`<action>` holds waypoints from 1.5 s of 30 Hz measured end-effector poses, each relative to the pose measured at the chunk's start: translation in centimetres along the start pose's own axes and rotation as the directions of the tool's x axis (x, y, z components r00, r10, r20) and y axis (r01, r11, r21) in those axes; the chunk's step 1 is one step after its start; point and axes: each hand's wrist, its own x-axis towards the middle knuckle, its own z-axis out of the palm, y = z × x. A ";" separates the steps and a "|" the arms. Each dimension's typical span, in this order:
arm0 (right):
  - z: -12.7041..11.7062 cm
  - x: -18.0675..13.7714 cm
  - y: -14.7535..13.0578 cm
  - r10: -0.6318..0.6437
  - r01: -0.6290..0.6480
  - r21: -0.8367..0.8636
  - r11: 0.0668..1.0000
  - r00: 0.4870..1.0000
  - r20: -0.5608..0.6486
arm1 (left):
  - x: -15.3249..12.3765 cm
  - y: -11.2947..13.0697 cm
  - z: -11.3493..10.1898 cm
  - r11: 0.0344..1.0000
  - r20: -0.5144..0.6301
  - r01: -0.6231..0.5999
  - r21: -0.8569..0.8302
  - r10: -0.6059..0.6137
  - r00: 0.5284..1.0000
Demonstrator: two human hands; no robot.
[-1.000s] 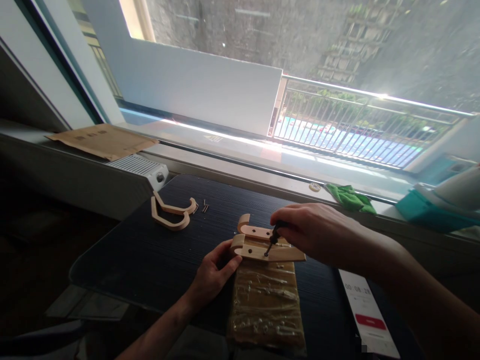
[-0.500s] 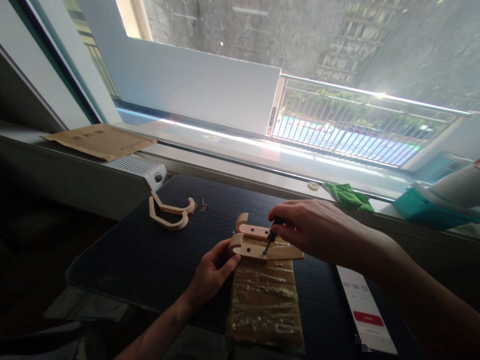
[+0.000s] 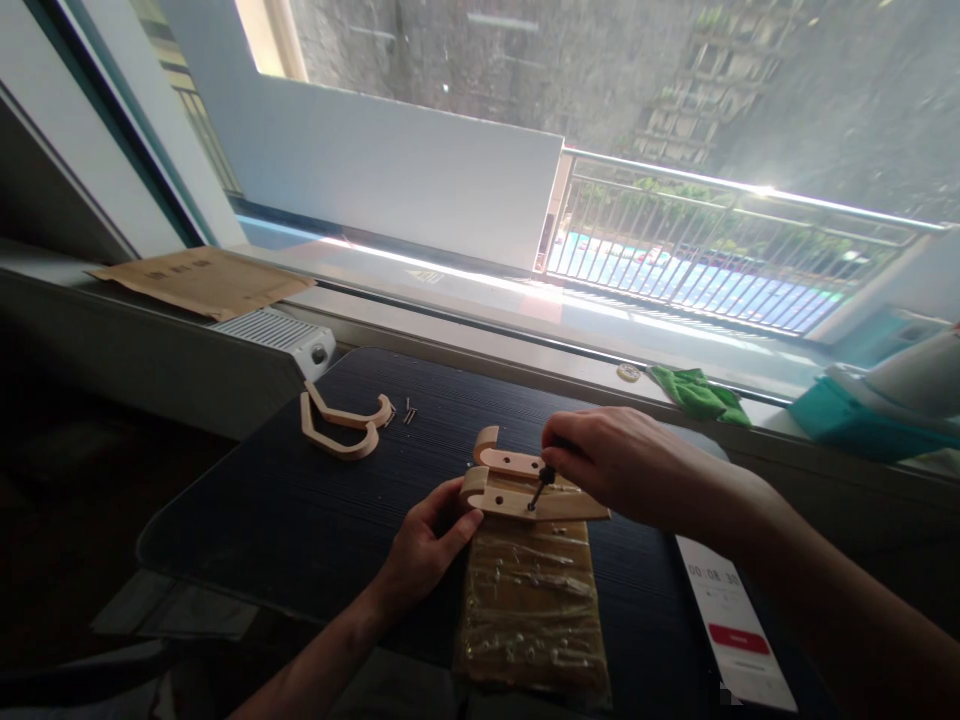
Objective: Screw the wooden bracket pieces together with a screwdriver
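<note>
My right hand is closed round the dark handle of a screwdriver, which leans with its tip at a hole in the nearer wooden hook. That hook lies across a block wrapped in clear film. With thumb and fingers my left hand grips the curled end of this hook. A second wooden hook lies just behind it, with dark holes along its length. Whether a screw sits under the screwdriver tip is too small to tell.
Two more wooden hooks and several screws lie at the table's back left. A phone with a running timer lies at the right. A green cloth and a tape roll rest on the windowsill.
My right hand has shifted slightly down and turned a little round the screwdriver, whose tip stays at the same hole. My left hand keeps its place on the hook.
</note>
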 end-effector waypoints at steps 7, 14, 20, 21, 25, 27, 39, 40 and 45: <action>-1.3 -0.5 -0.4 -0.080 0.081 -0.012 0.997 0.995 0.059 | -0.1 0.5 0.1 0.999 -0.002 0.022 -0.023 -0.022 1.000; -0.9 -0.2 -0.5 -0.026 0.027 -0.019 0.999 0.999 0.040 | 0.0 0.5 0.2 1.000 -0.013 0.009 0.008 -0.009 1.000; -0.8 -0.3 -0.3 -0.014 0.015 -0.072 0.997 1.000 0.024 | -0.1 0.3 0.0 1.000 0.005 0.002 0.003 -0.002 1.000; -0.9 -0.3 -0.3 -0.025 0.027 -0.081 0.996 1.000 0.018 | -0.1 0.3 0.0 1.000 0.004 0.000 0.006 0.000 1.000; -1.4 -0.6 -0.5 -0.083 0.083 -0.054 0.995 0.996 0.014 | -0.2 0.4 0.0 1.000 0.018 0.005 -0.001 -0.005 1.000; -1.5 -0.6 -0.7 -0.093 0.093 -0.018 0.995 0.995 0.039 | -0.2 0.5 0.0 1.000 0.019 0.005 -0.011 -0.005 1.000; -0.9 -0.2 -0.3 -0.014 0.014 -0.006 1.000 1.000 0.022 | 0.0 0.2 0.1 0.999 0.006 0.013 -0.034 -0.013 1.000; -1.1 -0.2 -0.3 -0.020 0.020 -0.018 1.000 0.999 0.030 | 0.0 0.2 0.1 0.999 0.004 0.011 -0.031 -0.011 1.000; -1.7 -0.5 -0.4 -0.092 0.094 -0.034 0.995 0.994 0.054 | 0.0 0.5 0.1 1.000 0.017 0.015 -0.026 -0.014 1.000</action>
